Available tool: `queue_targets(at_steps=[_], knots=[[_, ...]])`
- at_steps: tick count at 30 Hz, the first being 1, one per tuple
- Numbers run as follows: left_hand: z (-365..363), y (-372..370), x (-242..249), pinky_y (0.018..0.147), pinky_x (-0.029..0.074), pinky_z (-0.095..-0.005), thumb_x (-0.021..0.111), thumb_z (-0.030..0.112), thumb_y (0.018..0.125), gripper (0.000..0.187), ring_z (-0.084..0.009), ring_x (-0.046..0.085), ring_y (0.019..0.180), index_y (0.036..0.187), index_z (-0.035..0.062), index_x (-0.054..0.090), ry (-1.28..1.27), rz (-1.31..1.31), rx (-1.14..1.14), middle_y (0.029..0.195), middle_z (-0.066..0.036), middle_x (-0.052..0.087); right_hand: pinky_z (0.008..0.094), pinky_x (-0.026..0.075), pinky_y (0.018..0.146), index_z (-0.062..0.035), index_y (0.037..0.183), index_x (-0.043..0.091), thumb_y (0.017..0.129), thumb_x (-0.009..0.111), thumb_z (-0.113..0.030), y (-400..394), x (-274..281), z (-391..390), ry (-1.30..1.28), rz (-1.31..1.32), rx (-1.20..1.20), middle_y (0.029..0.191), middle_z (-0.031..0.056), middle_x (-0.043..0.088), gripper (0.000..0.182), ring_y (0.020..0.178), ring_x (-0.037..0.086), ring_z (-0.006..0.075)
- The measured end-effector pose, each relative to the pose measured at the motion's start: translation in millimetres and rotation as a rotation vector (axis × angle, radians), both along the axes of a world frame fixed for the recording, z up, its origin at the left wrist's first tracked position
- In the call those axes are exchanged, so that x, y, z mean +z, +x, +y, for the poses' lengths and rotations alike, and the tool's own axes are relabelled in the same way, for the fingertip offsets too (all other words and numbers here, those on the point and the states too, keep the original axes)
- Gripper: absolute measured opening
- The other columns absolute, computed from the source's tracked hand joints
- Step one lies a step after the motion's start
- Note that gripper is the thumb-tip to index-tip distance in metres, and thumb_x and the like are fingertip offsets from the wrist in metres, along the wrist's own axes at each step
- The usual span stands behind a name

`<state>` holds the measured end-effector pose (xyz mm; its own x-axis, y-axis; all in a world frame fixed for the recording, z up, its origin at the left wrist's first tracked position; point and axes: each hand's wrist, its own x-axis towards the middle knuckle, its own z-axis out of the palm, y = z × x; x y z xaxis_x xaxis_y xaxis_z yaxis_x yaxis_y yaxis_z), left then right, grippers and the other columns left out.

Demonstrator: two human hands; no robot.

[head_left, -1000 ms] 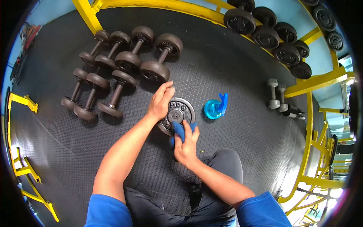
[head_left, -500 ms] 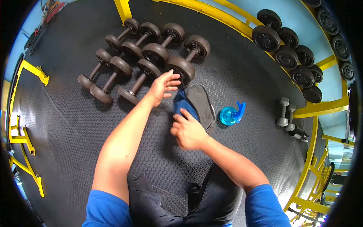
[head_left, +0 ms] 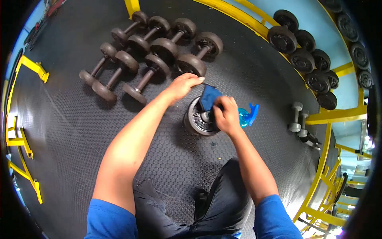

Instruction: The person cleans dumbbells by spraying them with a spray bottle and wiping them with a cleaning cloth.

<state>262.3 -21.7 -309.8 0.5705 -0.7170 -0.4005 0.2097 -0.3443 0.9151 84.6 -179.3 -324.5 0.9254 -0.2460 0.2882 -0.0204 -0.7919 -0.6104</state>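
Observation:
A dumbbell (head_left: 195,124) stands on end on the black floor mat, its round metal end facing up. Over the far part of that end hangs a blue cloth (head_left: 209,98) with a dark edge. My right hand (head_left: 227,114) is closed on the cloth's near right side, slightly blurred. At the cloth's far left, my left hand (head_left: 184,87) has its fingers together, pinching the dark edge. Behind my right hand, a light-blue spray bottle (head_left: 243,117) with a blue trigger top is partly hidden.
Several dark dumbbells (head_left: 149,75) lie in two rows beyond my left hand. A yellow rack (head_left: 338,115) holding more weights runs along the right. Small grey dumbbells (head_left: 295,117) lie by its base. Yellow frame legs (head_left: 36,69) stand at the left.
My left hand has gone from spread fingers to a pinch and moved right. My right hand has moved right and up with the cloth. The dumbbell's end now faces up, uncovered in front.

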Motion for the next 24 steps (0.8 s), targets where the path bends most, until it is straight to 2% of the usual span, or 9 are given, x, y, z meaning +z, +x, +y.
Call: queue_targets(at_steps=[2,4,5,8,10,13,16,21,24], knots=[[-5.0,-2.2,0.6,0.085,0.042,-0.0324,0.063,0.059,0.086,0.064,-0.0178,0.053,0.101,0.13,0.013,0.058,0.003,-0.015,0.029,0.119,-0.006,0.06,0.0479,0.046,0.086,-0.0048,0.095,0.063,0.083,0.062,-0.017,25.9,-4.2,3.3,0.004,-0.086,-0.173,0.097,0.0168,0.066,0.017,0.101,0.058,0.0372],[-9.5,-3.1,-7.4,0.09,0.044,-0.0327,0.063,0.053,0.089,0.063,-0.0208,0.056,0.107,0.133,0.0088,0.056,0.027,-0.147,0.027,0.121,-0.008,0.061,0.0449,0.047,0.092,-0.0043,0.105,0.066,0.088,0.063,-0.025,33.5,-11.3,-4.1,0.333,0.176,-0.474,0.109,0.0196,0.066,0.027,0.11,0.059,0.0384],[-10.4,-4.9,-12.2,0.09,0.044,-0.0327,0.063,0.053,0.089,0.063,-0.0208,0.056,0.107,0.133,0.0088,0.056,0.023,-0.151,0.008,0.121,-0.008,0.061,0.0414,0.048,0.093,-0.0025,0.112,0.066,0.09,0.063,-0.032,25.5,-11.1,-13.7,0.593,0.332,-0.458,0.12,0.0215,0.065,0.036,0.112,0.061,0.0373],[-18.8,-22.4,-18.7,0.097,0.045,-0.0341,0.062,0.047,0.092,0.06,-0.0247,0.059,0.114,0.133,0.0032,0.055,0.062,-0.298,-0.057,0.124,-0.013,0.063,0.0399,0.05,0.092,0.0035,0.117,0.06,0.09,0.068,-0.03,-25.3,-27.1,30.3,0.5,0.137,-0.579,0.115,0.0216,0.067,0.043,0.101,0.066,0.0323],[-27.8,-34.1,-12.8,0.101,0.045,-0.0357,0.062,0.043,0.094,0.056,-0.0261,0.061,0.117,0.13,0.0001,0.058,0.184,-0.393,-0.138,0.124,-0.018,0.065,0.0382,0.052,0.089,0.0012,0.122,0.058,0.092,0.07,-0.023,-48.0,-33.9,57.2,1.154,0.01,-0.572,0.115,0.0156,0.068,0.04,0.098,0.066,0.0245],[-34.4,-68.4,-10.5,0.094,0.048,-0.0399,0.055,0.053,0.094,0.055,-0.0308,0.066,0.108,0.116,0.0043,0.067,0.341,-0.548,-0.142,0.11,-0.021,0.069,0.0342,0.054,0.087,-0.0021,0.122,0.06,0.091,0.069,-0.011,-53.8,-9.0,69.9,1.592,0.096,-0.601,0.113,0.0096,0.067,0.033,0.1,0.065,0.0185],[-24.7,-81.1,-9.0,0.088,0.05,-0.0451,0.053,0.055,0.093,0.054,-0.0381,0.067,0.1,0.104,0.006,0.071,0.39,-0.628,-0.037,0.101,-0.022,0.07,0.035,0.053,0.088,-0.0004,0.122,0.06,0.089,0.071,-0.012,-67.9,-4.4,69.5,1.484,0.228,-0.405,0.113,0.0094,0.067,0.037,0.099,0.065,0.0198],[43.5,-85.0,-22.2,0.069,0.048,-0.0399,0.056,0.049,0.094,0.05,-0.0274,0.064,0.071,0.08,0.002,0.066,0.359,-0.534,0.189,0.073,-0.016,0.065,0.0339,0.052,0.088,-0.0055,0.11,0.071,0.073,0.079,-0.021,-67.4,35.6,23.2,0.549,0.988,0.227,0.1,0.0126,0.074,0.041,0.095,0.069,0.0212],[75.6,-89.7,-44.9,0.062,0.042,-0.037,0.059,0.041,0.093,0.049,-0.0182,0.049,0.061,0.069,-0.0009,0.058,0.292,-0.475,0.38,0.062,-0.012,0.054,0.0361,0.053,0.085,-0.0069,0.109,0.072,0.078,0.07,-0.009,-52.2,7.7,14.1,0.707,0.719,0.055,0.098,0.0116,0.074,0.032,0.092,0.069,0.0201]])
